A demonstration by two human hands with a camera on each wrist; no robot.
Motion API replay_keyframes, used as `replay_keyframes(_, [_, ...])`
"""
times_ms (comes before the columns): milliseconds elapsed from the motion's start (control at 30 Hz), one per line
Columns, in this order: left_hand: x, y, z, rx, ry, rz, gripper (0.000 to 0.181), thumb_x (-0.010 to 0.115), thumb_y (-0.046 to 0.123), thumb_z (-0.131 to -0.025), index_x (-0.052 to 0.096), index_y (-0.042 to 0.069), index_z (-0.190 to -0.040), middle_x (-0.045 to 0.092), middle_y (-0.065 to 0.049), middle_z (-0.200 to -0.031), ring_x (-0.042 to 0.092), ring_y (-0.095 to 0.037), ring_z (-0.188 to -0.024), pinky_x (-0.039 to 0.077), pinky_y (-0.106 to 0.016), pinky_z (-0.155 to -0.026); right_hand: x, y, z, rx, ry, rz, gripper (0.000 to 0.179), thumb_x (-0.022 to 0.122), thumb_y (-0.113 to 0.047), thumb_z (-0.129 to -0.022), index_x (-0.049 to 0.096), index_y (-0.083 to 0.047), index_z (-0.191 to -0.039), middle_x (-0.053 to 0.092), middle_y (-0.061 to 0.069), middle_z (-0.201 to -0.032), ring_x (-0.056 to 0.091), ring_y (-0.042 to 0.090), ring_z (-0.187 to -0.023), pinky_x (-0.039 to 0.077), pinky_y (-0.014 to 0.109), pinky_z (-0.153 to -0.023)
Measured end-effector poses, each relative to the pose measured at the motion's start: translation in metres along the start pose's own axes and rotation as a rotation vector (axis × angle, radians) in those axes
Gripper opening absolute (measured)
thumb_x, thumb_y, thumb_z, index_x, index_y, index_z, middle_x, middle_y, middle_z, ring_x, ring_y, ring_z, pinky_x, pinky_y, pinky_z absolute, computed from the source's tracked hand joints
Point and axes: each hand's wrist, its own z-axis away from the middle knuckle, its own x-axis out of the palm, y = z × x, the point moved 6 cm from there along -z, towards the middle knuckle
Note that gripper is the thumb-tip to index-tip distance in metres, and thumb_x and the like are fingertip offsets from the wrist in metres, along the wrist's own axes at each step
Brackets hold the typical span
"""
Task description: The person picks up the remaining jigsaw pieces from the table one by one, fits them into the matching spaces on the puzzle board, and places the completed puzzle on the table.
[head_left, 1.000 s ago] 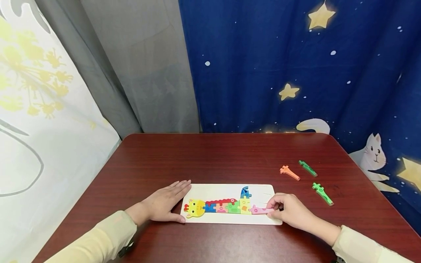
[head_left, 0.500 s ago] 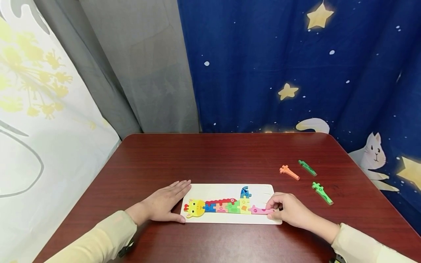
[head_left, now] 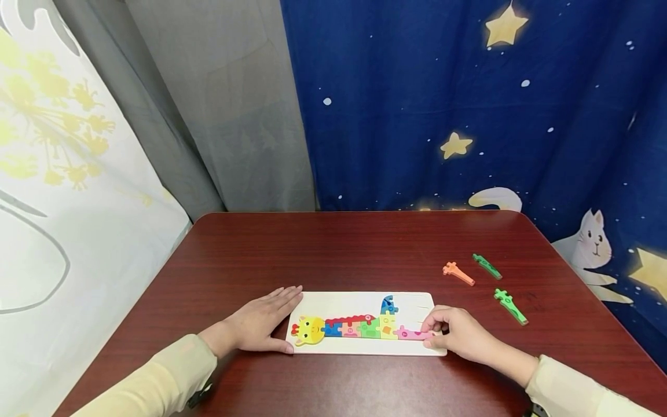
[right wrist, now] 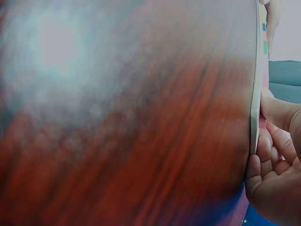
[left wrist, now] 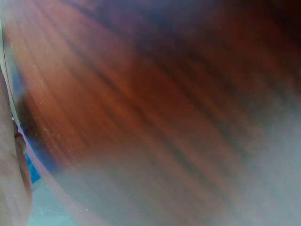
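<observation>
A white puzzle board [head_left: 344,346] lies on the table, bearing a giraffe with a yellow head piece [head_left: 311,330], several coloured neck and body pieces, and a blue piece [head_left: 388,304] standing up from the row. My left hand [head_left: 263,322] rests with spread, straight fingers on the board's left end, thumb at its near corner. At the other end, my right hand [head_left: 458,333] pinches a pink leg-shaped puzzle piece [head_left: 409,333], whose knobbed end meets the yellow body piece [head_left: 388,327]. In the right wrist view, the thumb [right wrist: 280,110] is over the board's edge; curled fingers hide the pink piece's tip.
Three loose leg-shaped puzzle pieces lie beyond my right hand: an orange one [head_left: 458,273], a dark green one [head_left: 487,266] and a light green one [head_left: 510,306]. The reddish-brown table [head_left: 333,249] reaches back to grey and starry blue curtains [head_left: 391,104].
The pink piece has straightened slightly in line with the row, with my right hand still pinching its end. My left hand and the board have stayed in place.
</observation>
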Motion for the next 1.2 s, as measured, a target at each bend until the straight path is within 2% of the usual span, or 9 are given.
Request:
replay_keyframes(333, [0.001, 0.0, 0.002, -0.009, 0.019, 0.022, 0.105, 0.039, 0.081, -0.083, 0.024, 0.003, -0.154, 0.021, -0.011, -0.159, 0.021, -0.023, -0.145, 0.024, -0.039, -0.115, 0.001, 0.003, 0.0, 0.039, -0.025, 0.001, 0.019, 0.085, -0.015, -0.073, 0.069, -0.02, -0.082, 0.055, -0.009, -0.076, 0.051, 0.006, -0.071, 0.043, 0.022, -0.062])
replay_keyframes(600, [0.002, 0.0, 0.002, -0.007, 0.002, 0.027, 0.106, 0.038, 0.081, -0.083, 0.022, 0.003, -0.154, 0.021, -0.011, -0.159, 0.02, -0.023, -0.145, 0.022, -0.039, -0.116, 0.001, 0.004, 0.001, 0.032, -0.019, -0.014, 0.018, 0.085, -0.018, -0.074, 0.07, -0.019, -0.084, 0.057, -0.01, -0.077, 0.053, 0.008, -0.071, 0.044, 0.022, -0.063])
replay_keyframes(867, [0.002, -0.001, 0.002, 0.011, 0.035, 0.009, 0.105, 0.039, 0.08, -0.084, 0.024, 0.003, -0.153, 0.023, -0.012, -0.159, 0.022, -0.024, -0.145, 0.024, -0.039, -0.115, -0.007, 0.001, 0.004, 0.013, 0.049, -0.075, 0.018, 0.083, -0.021, -0.078, 0.069, -0.013, -0.087, 0.059, -0.006, -0.079, 0.053, 0.009, -0.072, 0.047, 0.023, -0.062])
replay_keyframes(1000, [0.002, -0.001, 0.001, 0.003, 0.02, 0.013, 0.106, 0.038, 0.08, -0.084, 0.022, 0.004, -0.154, 0.021, -0.011, -0.159, 0.019, -0.022, -0.145, 0.022, -0.038, -0.116, -0.012, 0.002, 0.005, 0.008, 0.095, -0.068, 0.018, 0.082, -0.019, -0.078, 0.069, -0.012, -0.089, 0.059, -0.006, -0.079, 0.053, 0.009, -0.071, 0.046, 0.022, -0.06])
replay_keyframes(1200, [0.002, -0.001, 0.001, -0.003, -0.002, 0.017, 0.106, 0.037, 0.081, -0.083, 0.02, 0.004, -0.155, 0.018, -0.01, -0.16, 0.017, -0.022, -0.146, 0.019, -0.037, -0.116, -0.023, 0.004, 0.006, 0.067, 0.17, -0.094, 0.022, 0.081, -0.012, -0.078, 0.07, -0.009, -0.097, 0.06, -0.001, -0.083, 0.053, 0.01, -0.073, 0.047, 0.023, -0.061])
